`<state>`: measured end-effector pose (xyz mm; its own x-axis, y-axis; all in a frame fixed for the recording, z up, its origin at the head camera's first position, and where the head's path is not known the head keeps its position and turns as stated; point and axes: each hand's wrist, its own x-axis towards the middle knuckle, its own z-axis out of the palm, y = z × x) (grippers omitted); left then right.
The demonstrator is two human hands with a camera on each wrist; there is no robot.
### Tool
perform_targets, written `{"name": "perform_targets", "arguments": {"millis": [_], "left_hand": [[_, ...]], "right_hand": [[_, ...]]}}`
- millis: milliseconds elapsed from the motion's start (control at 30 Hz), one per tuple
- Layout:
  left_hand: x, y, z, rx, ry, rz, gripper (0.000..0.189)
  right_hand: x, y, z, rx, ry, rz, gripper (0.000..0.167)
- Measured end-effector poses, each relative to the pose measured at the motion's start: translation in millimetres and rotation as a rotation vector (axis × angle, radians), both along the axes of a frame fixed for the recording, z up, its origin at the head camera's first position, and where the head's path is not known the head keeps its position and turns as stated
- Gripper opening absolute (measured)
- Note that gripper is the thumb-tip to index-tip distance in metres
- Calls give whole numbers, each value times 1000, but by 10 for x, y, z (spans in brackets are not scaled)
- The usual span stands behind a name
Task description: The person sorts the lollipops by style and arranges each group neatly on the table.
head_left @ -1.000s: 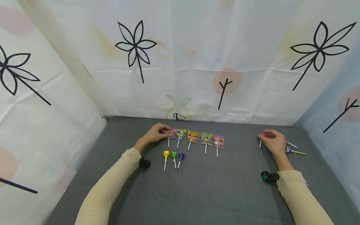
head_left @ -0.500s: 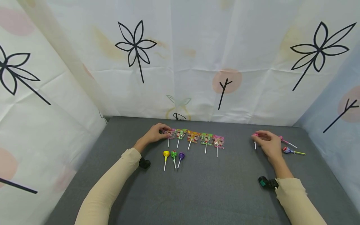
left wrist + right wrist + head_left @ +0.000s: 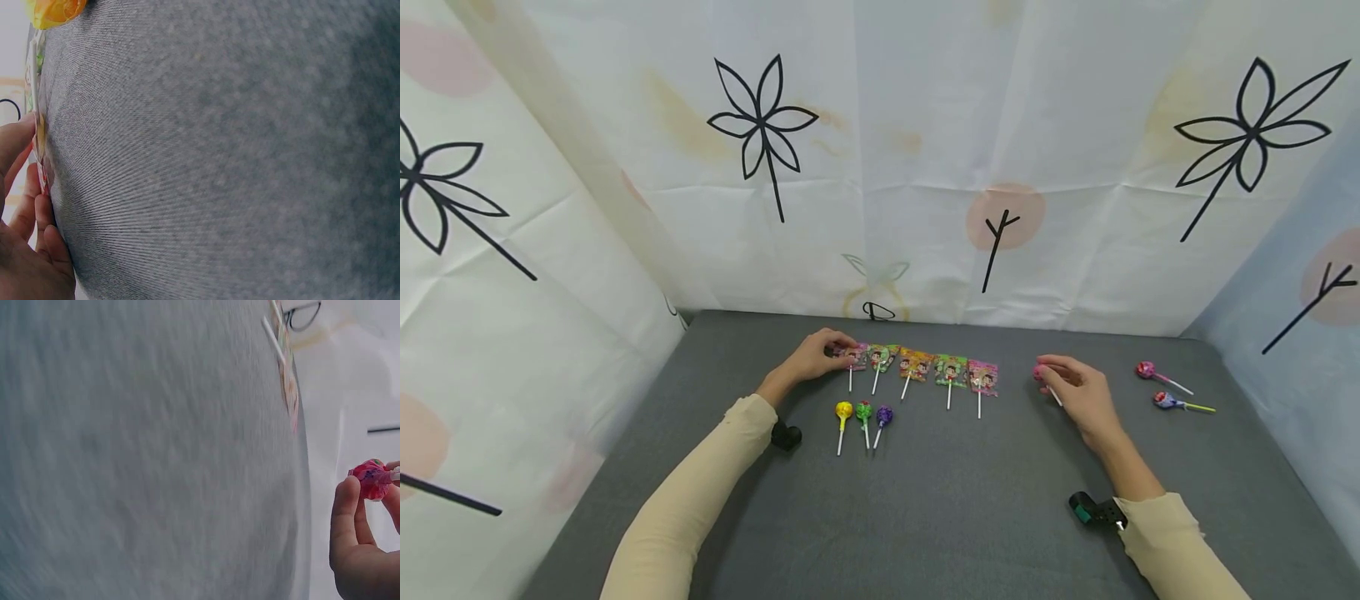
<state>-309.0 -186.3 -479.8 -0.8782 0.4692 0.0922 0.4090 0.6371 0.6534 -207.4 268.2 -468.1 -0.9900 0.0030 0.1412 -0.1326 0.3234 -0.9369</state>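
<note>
My left hand is at the far-left end of a row of lollipops in flat square wrappers. Its thumb and fingers hold the edges of the leftmost, a pink-wrapped flat lollipop, against the table; in the left wrist view this wrapper is seen edge-on. Off the table, right of the row, my right hand pinches a round pink lollipop by its head, the white stick pointing toward the palm. Beside the left hand lie the green, orange, second green and second pink flat lollipops.
In front of the row lie round yellow, green and purple lollipops. A red-pink lollipop and a blue one with a yellow stick lie at the right. Printed curtains stand behind the grey table.
My right hand has carried the round pink lollipop left, away from the two at the right, which have come into fuller view. My left hand has stayed in place.
</note>
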Motion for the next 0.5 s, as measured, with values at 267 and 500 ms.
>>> {"name": "perform_targets", "arguments": {"millis": [267,500], "left_hand": [[0,1,4,-3,0,-2,28],[-19,1,-12,-5,19,-8,29]], "right_hand": [[131,-285,-5,-113,37,149,33],[214,-611,-4,-95,-27,226,33]]}}
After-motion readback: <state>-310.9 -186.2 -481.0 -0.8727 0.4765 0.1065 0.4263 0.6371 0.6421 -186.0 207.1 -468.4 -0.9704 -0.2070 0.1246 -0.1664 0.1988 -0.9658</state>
